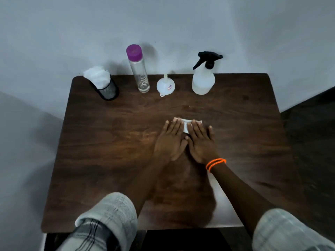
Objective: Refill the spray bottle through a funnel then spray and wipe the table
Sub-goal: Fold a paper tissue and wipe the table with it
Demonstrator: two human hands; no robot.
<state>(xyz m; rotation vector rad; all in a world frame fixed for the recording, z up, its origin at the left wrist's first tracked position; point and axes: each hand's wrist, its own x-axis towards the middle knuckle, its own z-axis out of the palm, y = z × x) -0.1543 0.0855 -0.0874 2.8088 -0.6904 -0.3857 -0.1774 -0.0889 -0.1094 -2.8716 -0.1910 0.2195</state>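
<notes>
Both hands lay flat on a folded white tissue just right of the frame's centre, on the dark wooden tabletop. The left hand and the right hand sat side by side, thumbs touching or nearly so, fingers straight and pressed down rather than curled around anything. The tissue lay under the fingertips and showed between the two hands and beyond them toward the top of the frame; its long axis ran left to right across the picture. Neither hand was clearly nearer to it, since both rested on it.

The spray bottle stood upright in the upper right of the tabletop, up and to the right of the hands and well apart from them, its black trigger head fitted. The right hand seemed the nearer one to it.

Counted: one spray bottle, one white funnel lying just left of it, one clear bottle with a purple cap and little in it, one black mesh holder stuffed with tissues at upper left, and one tissue under the hands.

Judging by the capped spray bottle and nearly empty clear bottle, the refill looked done and wiping was the step in hand.
</notes>
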